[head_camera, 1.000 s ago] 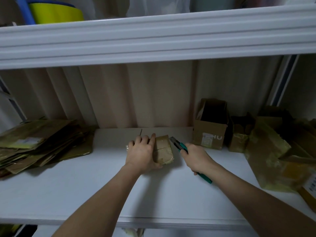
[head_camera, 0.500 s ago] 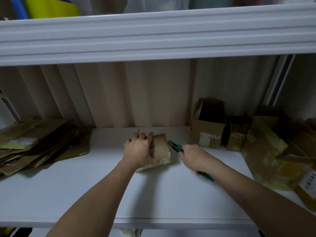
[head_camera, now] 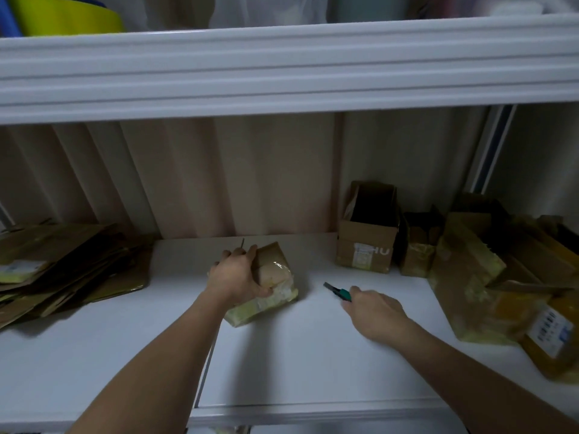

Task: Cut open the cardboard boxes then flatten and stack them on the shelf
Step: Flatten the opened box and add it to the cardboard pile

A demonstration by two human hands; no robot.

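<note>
Left hand (head_camera: 238, 277) is gripping the small taped box (head_camera: 266, 283) on the shelf (head_camera: 313, 355), fingers curled over its far edge. Right hand (head_camera: 374, 311) is holding the cutter (head_camera: 338, 292) — blade pointing toward the box, clear of it. Cutting step; next move likely calls for bringing the blade onto the tape seam.

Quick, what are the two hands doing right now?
Left hand: fingers curled round the small taped box, holding it on the shelf.
Right hand: holding the green-handled cutter, its tip away from the box.
</note>
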